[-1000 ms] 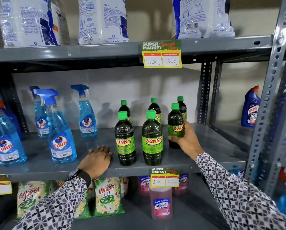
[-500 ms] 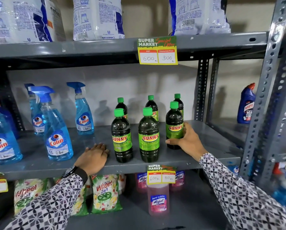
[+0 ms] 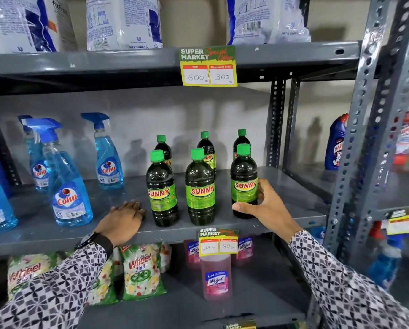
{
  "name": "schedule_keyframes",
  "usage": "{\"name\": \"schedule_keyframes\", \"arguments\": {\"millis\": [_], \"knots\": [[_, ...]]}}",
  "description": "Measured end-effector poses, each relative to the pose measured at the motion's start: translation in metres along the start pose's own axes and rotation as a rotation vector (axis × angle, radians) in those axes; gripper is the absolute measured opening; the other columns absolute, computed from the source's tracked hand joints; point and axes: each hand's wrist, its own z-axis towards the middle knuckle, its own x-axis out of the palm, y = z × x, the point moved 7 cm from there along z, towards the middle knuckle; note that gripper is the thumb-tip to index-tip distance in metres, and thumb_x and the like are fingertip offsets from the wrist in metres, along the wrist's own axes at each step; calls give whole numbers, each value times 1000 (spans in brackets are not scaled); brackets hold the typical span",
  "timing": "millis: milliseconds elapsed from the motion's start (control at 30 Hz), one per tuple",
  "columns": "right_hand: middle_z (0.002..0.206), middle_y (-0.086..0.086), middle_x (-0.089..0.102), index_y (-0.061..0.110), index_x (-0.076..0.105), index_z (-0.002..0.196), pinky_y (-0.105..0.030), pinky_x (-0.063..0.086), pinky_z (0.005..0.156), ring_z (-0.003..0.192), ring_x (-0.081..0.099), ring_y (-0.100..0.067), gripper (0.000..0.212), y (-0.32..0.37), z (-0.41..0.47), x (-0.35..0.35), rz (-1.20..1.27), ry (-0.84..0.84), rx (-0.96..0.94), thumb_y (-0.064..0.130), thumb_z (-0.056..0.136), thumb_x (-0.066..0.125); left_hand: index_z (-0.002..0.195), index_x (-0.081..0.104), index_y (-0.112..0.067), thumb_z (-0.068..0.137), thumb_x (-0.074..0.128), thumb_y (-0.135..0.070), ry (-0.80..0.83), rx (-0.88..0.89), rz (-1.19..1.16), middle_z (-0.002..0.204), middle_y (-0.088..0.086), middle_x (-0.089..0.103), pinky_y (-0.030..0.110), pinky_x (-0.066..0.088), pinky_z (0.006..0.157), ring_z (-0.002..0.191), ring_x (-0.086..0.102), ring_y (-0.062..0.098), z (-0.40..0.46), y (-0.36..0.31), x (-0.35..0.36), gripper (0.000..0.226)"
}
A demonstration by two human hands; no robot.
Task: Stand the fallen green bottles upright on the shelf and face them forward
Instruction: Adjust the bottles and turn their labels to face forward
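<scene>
Green-capped front-right SUNNY bottle [image 3: 244,184] standing upright, label forward; right hand [image 3: 267,207] gripping its lower body; left hand [image 3: 121,219] resting flat, open, on grey shelf [image 3: 282,210].

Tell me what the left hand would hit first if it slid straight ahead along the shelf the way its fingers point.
Probably the front-left green bottle. The left hand lies flat on the shelf, fingers pointing up-right toward that bottle's base; depth is unclear, so it might slip just past its left side.
</scene>
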Motion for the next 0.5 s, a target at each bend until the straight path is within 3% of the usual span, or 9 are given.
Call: {"name": "schedule_keyframes", "arguments": {"millis": [167,333,400,500], "knots": [[122,19,69,36,49,136,-8,48,85,110,64,12,81,1,-3,2,-26,-16,-7,30,71,97,156,31,-13,108,22,-25,15,-22,-14,169,12,17,56,22,124,157,17,32,0,4,2,50],[121,15,71,32,51,134,-16,50,92,112,67,3,80,-2,-3,2,-32,-36,-8,28,70,98,156,30,-12,108,21,-27,8,-58,-139,169,11,19,53,18,125,157,18,29,-4,6,0,51],[120,15,71,32,51,134,-17,51,92,111,67,2,80,-1,-4,1,-31,-35,-13,28,69,99,151,40,-15,107,27,-31,-70,-110,-328,163,13,35,50,26,121,150,35,31,-7,11,-5,49],[123,16,70,33,49,138,-21,50,98,114,65,3,82,2,-7,2,-9,6,-24,31,72,97,142,54,-22,103,44,-33,-320,-233,-750,141,14,62,39,47,99,117,63,29,-22,23,-18,42]]}}
